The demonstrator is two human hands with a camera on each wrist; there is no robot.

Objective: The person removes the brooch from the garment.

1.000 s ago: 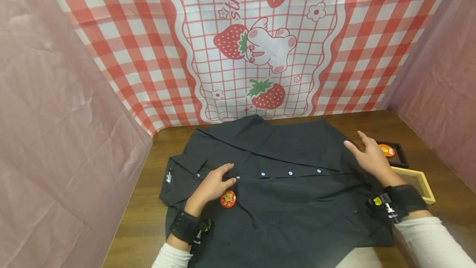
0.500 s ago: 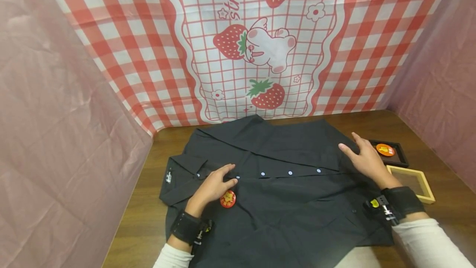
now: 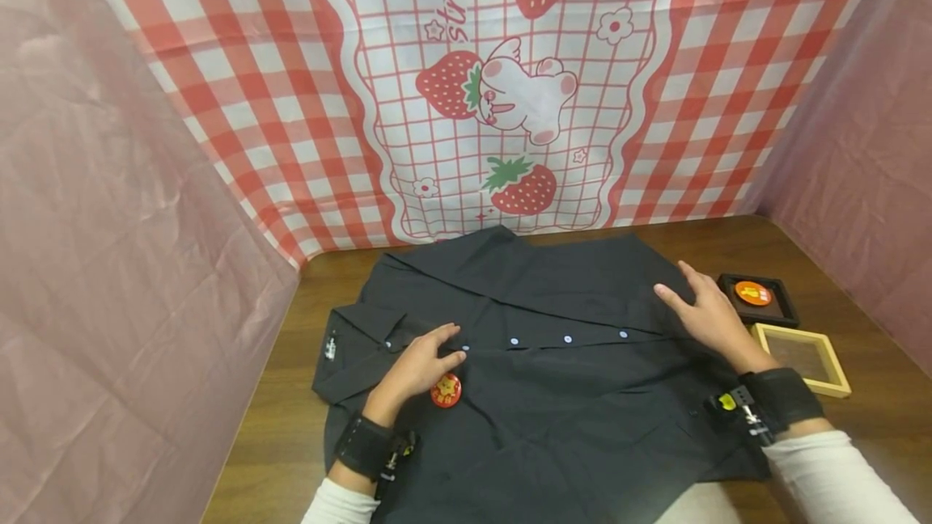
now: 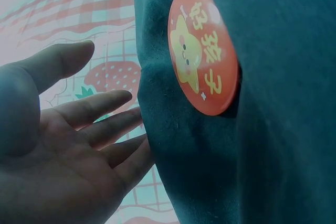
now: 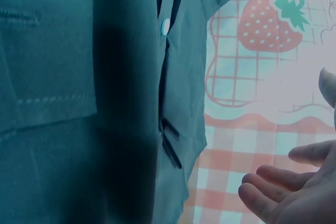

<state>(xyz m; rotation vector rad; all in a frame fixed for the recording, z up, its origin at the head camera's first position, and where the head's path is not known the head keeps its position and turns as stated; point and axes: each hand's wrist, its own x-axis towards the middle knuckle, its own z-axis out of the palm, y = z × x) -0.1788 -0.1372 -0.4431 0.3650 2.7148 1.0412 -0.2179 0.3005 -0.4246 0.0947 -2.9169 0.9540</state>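
Note:
A dark button-up shirt (image 3: 568, 411) lies spread on the table, its collar toward the left and a row of pale buttons across its middle. On its chest sits a round red pin badge (image 3: 446, 390) with a yellow star; the left wrist view shows the same badge (image 4: 202, 51) close up. My left hand (image 3: 418, 362) is over the shirt beside the badge, fingers relaxed and holding nothing. Over the shirt's right end is my right hand (image 3: 709, 318), fingers extended with nothing in them. In the right wrist view that hand (image 5: 294, 187) appears apart from the cloth.
Right of the shirt, a black frame (image 3: 790, 315) on the wooden table (image 3: 269, 403) holds an orange round badge (image 3: 753, 293). A yellow frame (image 3: 837, 369) lies just in front of it. A strawberry-print checked cloth (image 3: 277, 128) hangs behind, with pink cloth (image 3: 131, 265) at the sides.
My right hand has moved a little to the left, away from the frames, uncovering more of the black frame and orange badge. The left hand, shirt and red badge stay in place.

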